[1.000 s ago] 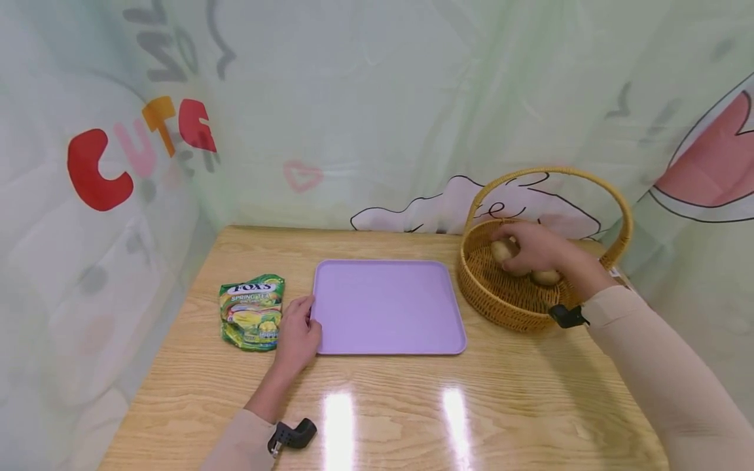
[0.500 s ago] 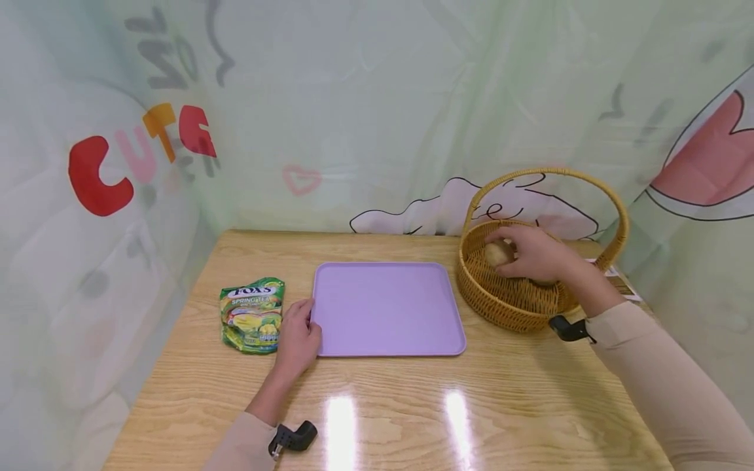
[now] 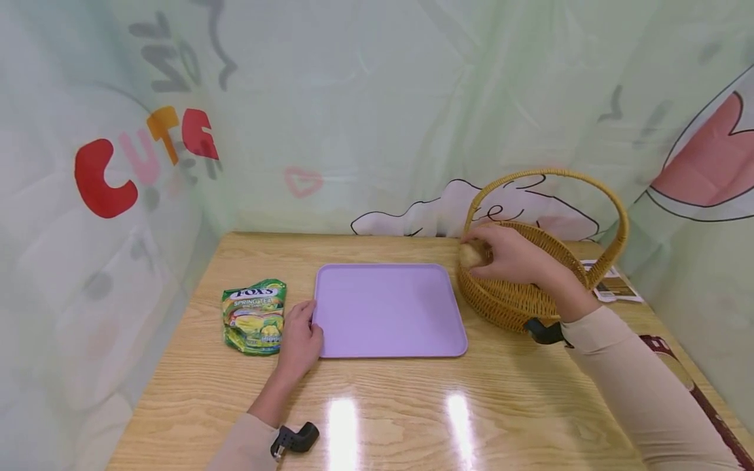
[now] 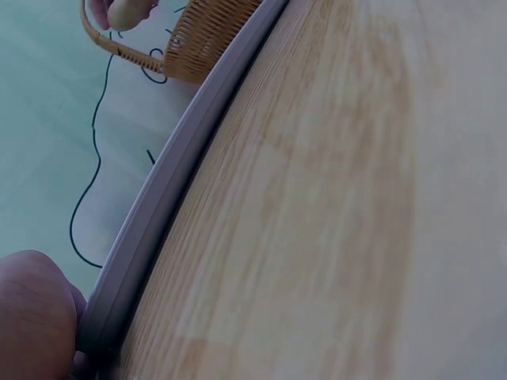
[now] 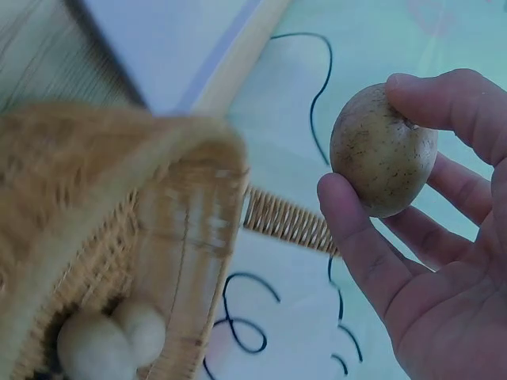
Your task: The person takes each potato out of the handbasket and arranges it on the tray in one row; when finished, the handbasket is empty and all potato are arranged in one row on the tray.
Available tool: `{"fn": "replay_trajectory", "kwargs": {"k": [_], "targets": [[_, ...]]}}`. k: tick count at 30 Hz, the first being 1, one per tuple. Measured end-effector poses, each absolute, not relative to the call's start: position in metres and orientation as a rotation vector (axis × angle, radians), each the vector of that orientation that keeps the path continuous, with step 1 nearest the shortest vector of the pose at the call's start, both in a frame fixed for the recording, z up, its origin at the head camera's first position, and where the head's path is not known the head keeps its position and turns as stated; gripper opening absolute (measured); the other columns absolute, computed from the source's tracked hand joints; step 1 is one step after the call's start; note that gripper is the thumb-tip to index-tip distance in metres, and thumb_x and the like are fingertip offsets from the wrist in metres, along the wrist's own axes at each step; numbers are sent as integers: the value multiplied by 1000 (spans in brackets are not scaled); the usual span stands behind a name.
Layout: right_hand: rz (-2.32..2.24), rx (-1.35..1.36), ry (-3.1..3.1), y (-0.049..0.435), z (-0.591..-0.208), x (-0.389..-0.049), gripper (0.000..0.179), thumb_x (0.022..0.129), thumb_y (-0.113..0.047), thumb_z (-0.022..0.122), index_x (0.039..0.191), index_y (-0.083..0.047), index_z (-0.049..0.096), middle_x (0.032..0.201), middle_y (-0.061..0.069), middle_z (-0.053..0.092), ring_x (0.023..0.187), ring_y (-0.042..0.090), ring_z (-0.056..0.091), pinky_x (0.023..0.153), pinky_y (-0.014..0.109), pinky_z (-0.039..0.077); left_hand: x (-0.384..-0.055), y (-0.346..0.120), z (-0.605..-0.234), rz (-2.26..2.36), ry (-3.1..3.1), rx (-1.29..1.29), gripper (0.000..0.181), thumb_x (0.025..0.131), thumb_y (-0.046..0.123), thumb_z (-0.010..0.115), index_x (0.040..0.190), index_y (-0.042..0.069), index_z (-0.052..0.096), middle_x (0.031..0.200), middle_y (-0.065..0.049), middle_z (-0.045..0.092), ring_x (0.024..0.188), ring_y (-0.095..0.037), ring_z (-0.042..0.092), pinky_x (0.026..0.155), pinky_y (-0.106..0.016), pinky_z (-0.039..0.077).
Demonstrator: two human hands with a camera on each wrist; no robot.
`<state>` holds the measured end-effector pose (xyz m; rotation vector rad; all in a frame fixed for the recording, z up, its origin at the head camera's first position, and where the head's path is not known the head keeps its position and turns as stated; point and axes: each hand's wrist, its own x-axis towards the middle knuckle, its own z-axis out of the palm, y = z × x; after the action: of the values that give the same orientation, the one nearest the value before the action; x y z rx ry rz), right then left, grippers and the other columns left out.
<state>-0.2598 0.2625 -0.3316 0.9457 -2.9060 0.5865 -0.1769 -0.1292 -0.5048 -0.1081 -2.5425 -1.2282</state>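
My right hand pinches a brown potato between thumb and fingers. In the head view it is at the left rim of the wicker basket; from the right wrist, the potato is seen up above that rim. Two more potatoes lie inside the basket. With thumb and fingers, my left hand grips the left edge of a flat lilac tray on the wooden table. The tray bears nothing. Its side wall shows close up in the left wrist view, beside a blurred finger.
A green candy bag lies left of the tray, close to my left hand. The basket's tall arched handle rises over it. At the right lie a printed sheet and a dark red package, partly behind my sleeve.
My right hand has lifted the potato from inside the basket and carried it left to the rim. The left hand has kept its place on the tray.
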Motion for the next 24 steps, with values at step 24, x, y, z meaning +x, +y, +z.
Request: {"fn": "replay_trajectory", "kwargs": {"k": [24], "targets": [[813,1109,-2882,183,-371,-277,56,71,-16,84,123,-10,65,113,9,60,91,20,57,73,30,54,-182,-118,-506,-1214,-2558,-112,47,84,-6,54,131,-10,55,130,-22,54,122,-37,49,102,-47,42]]}}
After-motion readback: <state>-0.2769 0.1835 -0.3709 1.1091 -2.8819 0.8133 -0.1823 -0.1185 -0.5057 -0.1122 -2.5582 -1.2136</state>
